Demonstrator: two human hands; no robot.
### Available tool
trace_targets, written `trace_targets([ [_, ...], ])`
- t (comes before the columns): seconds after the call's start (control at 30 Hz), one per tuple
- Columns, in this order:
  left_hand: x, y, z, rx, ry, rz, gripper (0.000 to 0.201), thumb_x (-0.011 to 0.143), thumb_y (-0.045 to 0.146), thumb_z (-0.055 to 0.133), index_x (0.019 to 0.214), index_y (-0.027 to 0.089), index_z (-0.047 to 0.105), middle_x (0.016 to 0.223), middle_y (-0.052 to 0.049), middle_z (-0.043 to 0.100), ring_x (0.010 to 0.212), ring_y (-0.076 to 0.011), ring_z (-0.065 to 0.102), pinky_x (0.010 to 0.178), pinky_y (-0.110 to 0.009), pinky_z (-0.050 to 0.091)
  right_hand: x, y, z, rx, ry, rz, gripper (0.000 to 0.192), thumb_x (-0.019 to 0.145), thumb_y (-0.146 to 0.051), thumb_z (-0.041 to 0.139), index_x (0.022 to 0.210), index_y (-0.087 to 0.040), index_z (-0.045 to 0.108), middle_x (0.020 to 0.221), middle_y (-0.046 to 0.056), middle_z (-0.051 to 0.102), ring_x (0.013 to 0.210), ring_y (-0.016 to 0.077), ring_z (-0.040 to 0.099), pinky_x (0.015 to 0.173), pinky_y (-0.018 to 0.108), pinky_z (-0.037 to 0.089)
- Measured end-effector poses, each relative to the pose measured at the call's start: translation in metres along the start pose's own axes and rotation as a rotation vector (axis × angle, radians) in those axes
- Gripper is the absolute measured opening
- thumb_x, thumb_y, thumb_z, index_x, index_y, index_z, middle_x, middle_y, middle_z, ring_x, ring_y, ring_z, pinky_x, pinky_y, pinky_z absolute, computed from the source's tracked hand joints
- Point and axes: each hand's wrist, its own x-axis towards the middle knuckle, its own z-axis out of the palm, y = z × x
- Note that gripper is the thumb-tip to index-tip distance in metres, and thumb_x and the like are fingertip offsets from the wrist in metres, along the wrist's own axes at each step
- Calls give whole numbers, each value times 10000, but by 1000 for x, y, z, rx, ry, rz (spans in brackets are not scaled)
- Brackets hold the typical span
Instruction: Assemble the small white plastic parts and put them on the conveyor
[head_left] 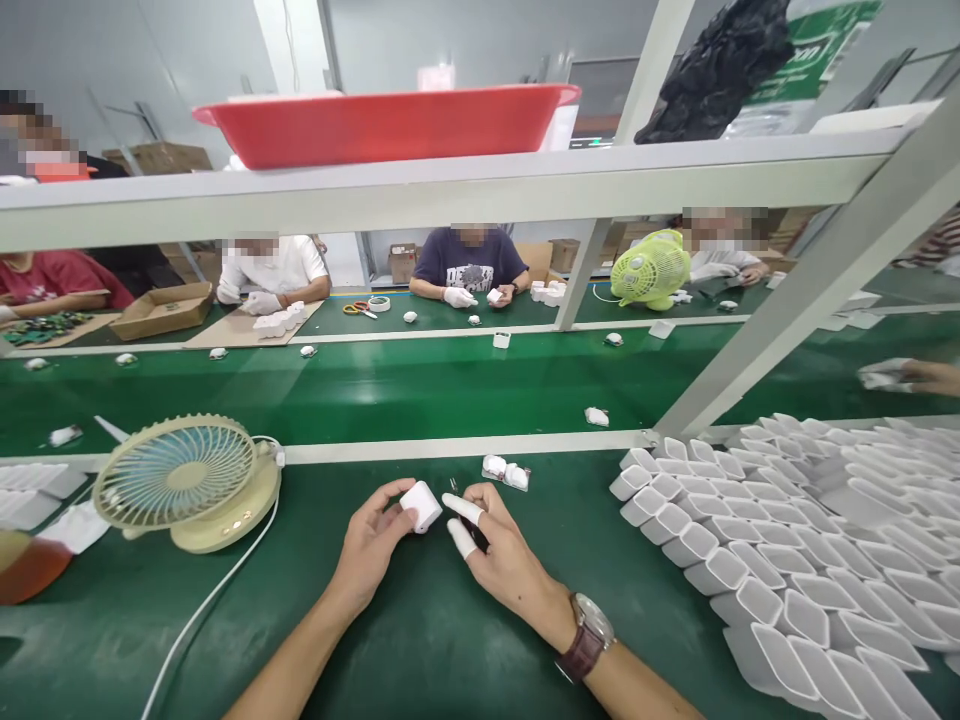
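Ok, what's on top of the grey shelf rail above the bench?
A red tray sits on the shelf rail, with a black bag further right. The tray's wall hides whatever lies inside it.

faces blurred | white shells (810, 560) — cut by right edge | tweezers (456, 488) — mostly hidden

Small white rounded-corner plastic casing (421, 505), tilted, just above the green mat, near the pile of empty shells.
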Motion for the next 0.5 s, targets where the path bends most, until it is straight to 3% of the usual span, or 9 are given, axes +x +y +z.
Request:
trace_targets([
  [0.1, -4, 5, 8, -162, -54, -149, 440, 827, 375, 818, 1214, 185, 732, 1020, -71, 745, 818, -165, 672, 792, -293, 572, -1, -7, 5, 89, 46, 18, 362, 992, -203, 575, 1346, -277, 568, 1115, 66, 540, 833, 165, 594, 763, 339, 600],
  [0.2, -7, 9, 11, -236, -76, -203, 458, 801, 368, 851, 1199, 167, 747, 993, -76, 753, 784, -158, 667, 793, -308, 581, -3, -8, 7, 119, 75, 11, 335, 1003, -220, 575, 1333, -277, 579, 1118, 68, 542, 825, 165, 598, 776, 354, 606],
  [0.4, -7, 9, 7, -262, -177, -185, 611, 695, 239, 931, 1262, 183, 710, 1158, -110, 742, 1015, -238, 706, 940, -381, 575, -3, -11, 3, 124, 85, -8, 346, 1008, -220, 576, 1350, -274, 570, 1107, 71, 561, 861, 179, 610, 779, 350, 605],
  [0.5, -7, 4, 8, -212, -176, -152, 710, 689, 246, 933, 1338, 209, 650, 1163, -112, 738, 1014, -239, 710, 931, -388, 579, -3, -13, 2, 104, 80, -2, 338, 1012, -221, 570, 1346, -271, 570, 1104, 71, 578, 852, 176, 616, 789, 351, 606],
])
